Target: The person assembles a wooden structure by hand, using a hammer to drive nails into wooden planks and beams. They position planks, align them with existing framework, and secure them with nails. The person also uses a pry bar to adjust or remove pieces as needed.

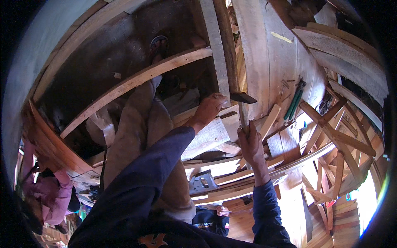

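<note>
My right hand [251, 144] is wrapped round the wooden handle of a hammer [244, 113]. The hammer's dark head [243, 97] is level with the near end of an upright grey plank [216, 49]. To its left, my left hand [209, 108] is closed, with its fingertips at the plank's lower end; anything pinched in them is too small to make out. A darker timber strip [226, 45] runs alongside the plank. Below my left hand lies a pale sawn board [209, 138].
A curved wooden rib [136, 87] crosses above my legs. Green-handled pincers [294, 101] and several nails [285, 84] rest on planking at right. A handsaw [202, 182] lies below. Crossed timbers [337, 136] stand far right. A person in pink [51, 192] is at lower left; another person [211, 219] is below.
</note>
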A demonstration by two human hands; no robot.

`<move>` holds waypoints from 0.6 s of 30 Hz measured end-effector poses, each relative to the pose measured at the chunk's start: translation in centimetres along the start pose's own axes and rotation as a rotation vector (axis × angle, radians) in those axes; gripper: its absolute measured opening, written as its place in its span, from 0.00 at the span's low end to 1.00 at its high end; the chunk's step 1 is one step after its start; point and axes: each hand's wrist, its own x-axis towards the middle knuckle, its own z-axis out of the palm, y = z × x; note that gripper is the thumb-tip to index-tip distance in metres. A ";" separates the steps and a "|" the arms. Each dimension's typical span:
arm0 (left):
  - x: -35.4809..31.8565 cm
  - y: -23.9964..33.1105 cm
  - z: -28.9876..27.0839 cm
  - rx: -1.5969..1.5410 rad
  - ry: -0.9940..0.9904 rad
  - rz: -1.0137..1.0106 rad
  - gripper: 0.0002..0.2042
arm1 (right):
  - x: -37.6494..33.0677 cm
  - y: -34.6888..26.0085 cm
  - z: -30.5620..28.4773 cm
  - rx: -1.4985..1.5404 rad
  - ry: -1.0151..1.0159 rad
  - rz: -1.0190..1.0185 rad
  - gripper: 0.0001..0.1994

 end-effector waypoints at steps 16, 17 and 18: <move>0.0 -0.4 0.2 0.016 0.029 -0.003 0.09 | 1.2 -1.3 -0.2 -0.040 -0.099 -0.045 0.16; 0.1 -0.2 0.0 0.009 0.024 -0.008 0.09 | 1.2 -1.1 -0.1 -0.093 -0.092 -0.041 0.16; 0.2 -0.1 -0.2 0.027 -0.004 -0.008 0.08 | 1.1 -0.6 0.1 -0.146 -0.085 -0.036 0.16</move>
